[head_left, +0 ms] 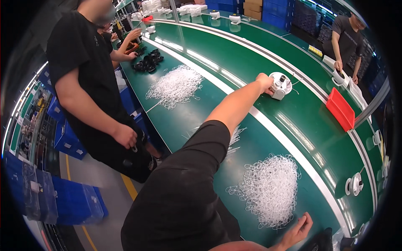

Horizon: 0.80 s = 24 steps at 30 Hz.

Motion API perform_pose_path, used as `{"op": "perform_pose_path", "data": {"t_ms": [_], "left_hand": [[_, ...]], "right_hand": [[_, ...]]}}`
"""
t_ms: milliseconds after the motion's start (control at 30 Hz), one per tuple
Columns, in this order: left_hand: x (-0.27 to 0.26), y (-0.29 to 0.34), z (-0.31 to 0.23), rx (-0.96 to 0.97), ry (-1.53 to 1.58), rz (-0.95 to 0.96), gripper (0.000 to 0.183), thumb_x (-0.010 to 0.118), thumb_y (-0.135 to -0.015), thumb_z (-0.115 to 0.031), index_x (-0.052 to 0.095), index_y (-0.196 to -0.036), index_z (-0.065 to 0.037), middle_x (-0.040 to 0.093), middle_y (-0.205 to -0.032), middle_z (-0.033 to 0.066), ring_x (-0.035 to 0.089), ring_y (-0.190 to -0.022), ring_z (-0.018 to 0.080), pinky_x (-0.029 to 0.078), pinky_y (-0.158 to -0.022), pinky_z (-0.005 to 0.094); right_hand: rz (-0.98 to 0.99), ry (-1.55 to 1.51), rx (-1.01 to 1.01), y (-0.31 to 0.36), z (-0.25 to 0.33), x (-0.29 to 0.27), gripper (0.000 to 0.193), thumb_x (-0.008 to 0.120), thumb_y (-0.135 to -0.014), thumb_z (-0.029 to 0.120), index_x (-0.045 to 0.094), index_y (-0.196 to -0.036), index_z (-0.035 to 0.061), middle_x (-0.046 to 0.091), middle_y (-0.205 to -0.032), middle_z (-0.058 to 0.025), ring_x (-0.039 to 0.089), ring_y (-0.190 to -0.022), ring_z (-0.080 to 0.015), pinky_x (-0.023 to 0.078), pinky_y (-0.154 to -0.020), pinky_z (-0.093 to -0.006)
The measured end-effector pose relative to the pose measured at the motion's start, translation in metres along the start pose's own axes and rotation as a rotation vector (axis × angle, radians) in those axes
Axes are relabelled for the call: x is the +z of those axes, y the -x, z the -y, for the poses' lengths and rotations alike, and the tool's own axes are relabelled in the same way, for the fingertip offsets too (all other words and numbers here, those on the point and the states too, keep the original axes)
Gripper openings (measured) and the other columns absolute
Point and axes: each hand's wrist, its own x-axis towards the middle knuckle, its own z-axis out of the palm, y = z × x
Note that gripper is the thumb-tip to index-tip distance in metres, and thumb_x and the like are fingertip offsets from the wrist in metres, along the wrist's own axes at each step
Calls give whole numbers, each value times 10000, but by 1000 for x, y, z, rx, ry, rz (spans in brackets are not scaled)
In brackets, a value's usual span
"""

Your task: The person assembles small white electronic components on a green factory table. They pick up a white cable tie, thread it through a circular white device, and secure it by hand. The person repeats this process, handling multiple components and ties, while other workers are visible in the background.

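Observation:
My left arm stretches far across the green bench, and my left hand (264, 83) grips the near-left edge of a white round device (281, 86). This device has a black part and inner fittings facing up, with a thin white cable trailing at its right. Part of my fingers is hidden behind its rim. Low at the right, my right hand (298, 231) hovers beside a big heap of white looped ties (272, 190), fingers loosely bent and apart, with nothing visible in them. Straight white ties (235, 140) lie partly behind my left arm.
A second heap of white loops (175, 87) and black parts (148, 61) lie farther left. A red tray (340, 109) sits on the far rail. Another white device (355, 184) rests at right. Co-workers stand at left (90, 83) and across the line (345, 39).

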Motion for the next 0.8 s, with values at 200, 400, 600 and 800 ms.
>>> {"op": "perform_pose_path", "data": {"t_ms": [200,400,600,800], "left_hand": [[60,84,-28,52,172,232,252,591,-878,1,597,-1070,164,685,-950,245,735,-793,358,654,-583,421],[99,208,-32,13,61,555,266,537,-952,-72,587,-1105,141,686,-1060,246,723,-926,339,635,-795,394],[175,299,-6,-128,-52,886,292,579,-968,-115,579,-1124,132,699,-1038,212,731,-871,282,632,-746,318],[207,336,25,-142,-238,981,270,590,-979,-130,584,-1075,122,701,-1014,199,733,-841,251,633,-709,285]], "right_hand": [[-33,-287,98,-2,-34,-4,269,513,-1044,120,654,-1238,-2,649,-1168,-81,603,-1018,-175,476,-889,-293],[62,-254,-52,-50,17,12,329,535,-1027,152,627,-1294,-17,641,-1104,-103,590,-1028,-203,443,-930,-305],[-83,-240,-58,-90,-15,12,424,518,-1043,282,601,-1298,-46,652,-1123,-202,621,-1043,-328,456,-943,-372],[-120,-123,41,-96,-46,-11,346,577,-1014,239,671,-1215,-27,665,-999,-164,647,-912,-254,480,-832,-340]]}}
